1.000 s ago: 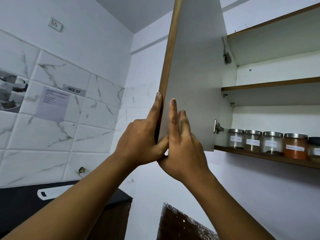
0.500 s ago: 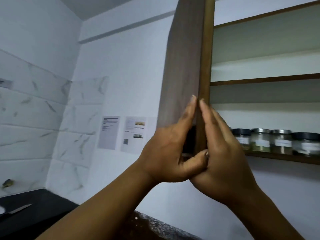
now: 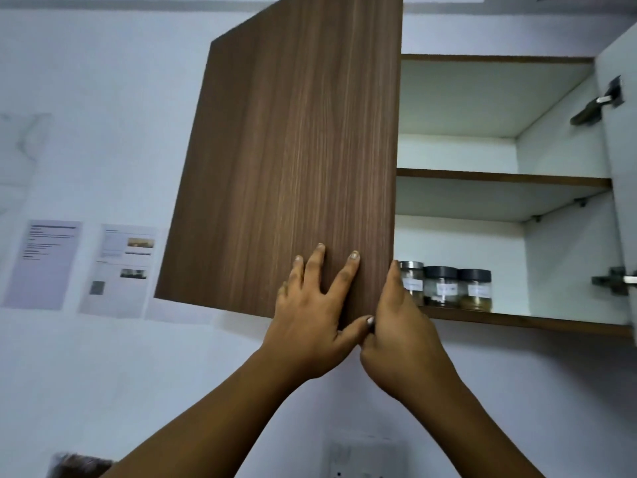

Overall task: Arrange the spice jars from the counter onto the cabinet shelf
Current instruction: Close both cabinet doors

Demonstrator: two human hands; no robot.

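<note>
Three jars (image 3: 444, 288) stand on the shelf (image 3: 517, 320) just beside the door (image 3: 293, 150); left hand (image 3: 310, 326) lies flat on it, right hand (image 3: 403, 336) straight-fingered along its edge.

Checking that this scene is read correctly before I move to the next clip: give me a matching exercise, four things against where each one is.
Things
1. left hand
2. right hand
3. jars
4. sheets of paper

Places
A. on the bottom shelf
B. on the wall left of the cabinet
C. flat on the wooden front of the door
D. at the door's free edge

Pairs: 1-C, 2-D, 3-A, 4-B.
</note>
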